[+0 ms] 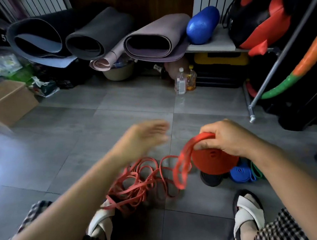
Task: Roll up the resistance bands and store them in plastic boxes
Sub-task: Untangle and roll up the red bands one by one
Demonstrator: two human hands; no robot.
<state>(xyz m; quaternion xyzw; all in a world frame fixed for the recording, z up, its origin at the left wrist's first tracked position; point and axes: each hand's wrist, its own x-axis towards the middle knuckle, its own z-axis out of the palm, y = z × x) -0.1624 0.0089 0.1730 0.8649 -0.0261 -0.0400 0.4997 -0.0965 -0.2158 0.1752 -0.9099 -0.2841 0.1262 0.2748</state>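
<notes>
Fingers [209, 130] clamped: right hand [227, 138] grips coiled red rubber band [214, 162], left hand [147, 135] spread.
Tangled tail [139, 178] could snag, loosening it.

Rolled mats [97, 36], bottles [180, 81], cardboard box [8, 101].

A person's right hand [227, 138], right of centre, grips a tightly wound red roll [214, 161] of resistance band, fingers curled over its top. Loose red band [139, 180] loops down from the roll to a tangled heap on the grey tiled floor [72, 143] at lower centre. The left hand [145, 137], blurred, hovers above the heap with straight fingers, holding nothing. Just behind the roll lie a blue band [239, 172] and a green band [256, 170]. Rolled mats [93, 36] fill the upper left.
</notes>
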